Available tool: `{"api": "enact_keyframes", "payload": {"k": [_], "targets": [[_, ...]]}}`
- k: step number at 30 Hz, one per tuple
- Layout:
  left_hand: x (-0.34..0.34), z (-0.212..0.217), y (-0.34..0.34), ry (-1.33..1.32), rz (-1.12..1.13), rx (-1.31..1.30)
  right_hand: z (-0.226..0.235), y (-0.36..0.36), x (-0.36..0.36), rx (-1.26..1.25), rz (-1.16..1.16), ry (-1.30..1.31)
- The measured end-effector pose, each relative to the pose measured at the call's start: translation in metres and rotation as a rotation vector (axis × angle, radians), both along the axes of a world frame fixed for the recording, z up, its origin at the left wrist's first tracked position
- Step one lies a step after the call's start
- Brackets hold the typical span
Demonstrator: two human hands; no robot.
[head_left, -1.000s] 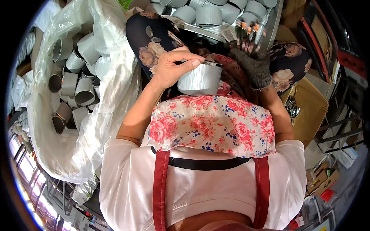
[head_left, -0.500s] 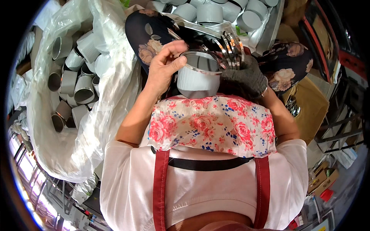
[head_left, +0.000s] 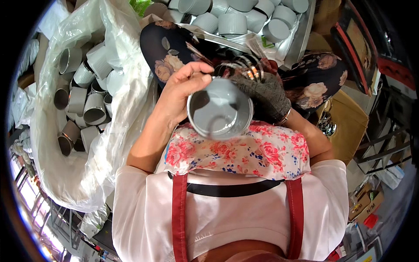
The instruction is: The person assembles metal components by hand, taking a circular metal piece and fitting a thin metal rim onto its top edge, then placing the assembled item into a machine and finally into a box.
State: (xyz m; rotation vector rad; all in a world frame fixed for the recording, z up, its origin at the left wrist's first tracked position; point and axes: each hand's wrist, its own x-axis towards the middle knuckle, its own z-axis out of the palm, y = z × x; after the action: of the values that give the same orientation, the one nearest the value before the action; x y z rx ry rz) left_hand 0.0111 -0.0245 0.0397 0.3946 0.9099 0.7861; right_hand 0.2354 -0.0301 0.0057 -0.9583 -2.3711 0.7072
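Note:
A grey cup-shaped container (head_left: 220,109) with ribbed sides is in front of my lap, its open mouth tilted towards me so its smooth inside shows. My bare left hand (head_left: 181,89) has its thumb and fingers pinched together at the cup's far left rim. My right hand (head_left: 268,96), in a dark grey glove, is closed round several thin shiny metal rings (head_left: 251,67) and lies against the cup's right side. The rings are blurred, and the glove hides the right fingertips.
To my left, a clear plastic bag (head_left: 126,144) holds many grey cups (head_left: 95,109). Ahead stands a metal-edged tray (head_left: 301,41) with more cups. A cardboard box (head_left: 349,126) with shiny metal pieces (head_left: 326,124) sits at right. A red-and-black frame (head_left: 358,56) stands beyond it.
The cup has tipped so its mouth turns from upward to facing me. My right hand and the rings have moved left and slightly nearer, and the rings now blur.

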Motion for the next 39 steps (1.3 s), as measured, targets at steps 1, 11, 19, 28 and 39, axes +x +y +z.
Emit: {"api": "enact_keyframes", "payload": {"k": [1,11,19,28,39], "targets": [[0.001,0.002,-0.002,0.002,0.009,-0.020,0.001,0.000,-0.002,-0.042,0.022,0.046],[-0.055,0.044,-0.019,0.670,0.530,0.591,0.005,0.071,-0.011,-0.354,-0.467,0.231],[-0.096,0.060,-0.032,1.172,0.997,0.840,-0.141,0.171,-0.008,0.370,-0.051,-0.834],[-0.010,0.023,0.016,1.312,-0.078,1.389,-0.030,0.207,-0.011,-0.016,-0.056,-0.666],[-0.005,-0.021,0.004,0.541,-0.265,0.809,0.026,0.043,0.004,-0.766,-0.237,0.411]]}}
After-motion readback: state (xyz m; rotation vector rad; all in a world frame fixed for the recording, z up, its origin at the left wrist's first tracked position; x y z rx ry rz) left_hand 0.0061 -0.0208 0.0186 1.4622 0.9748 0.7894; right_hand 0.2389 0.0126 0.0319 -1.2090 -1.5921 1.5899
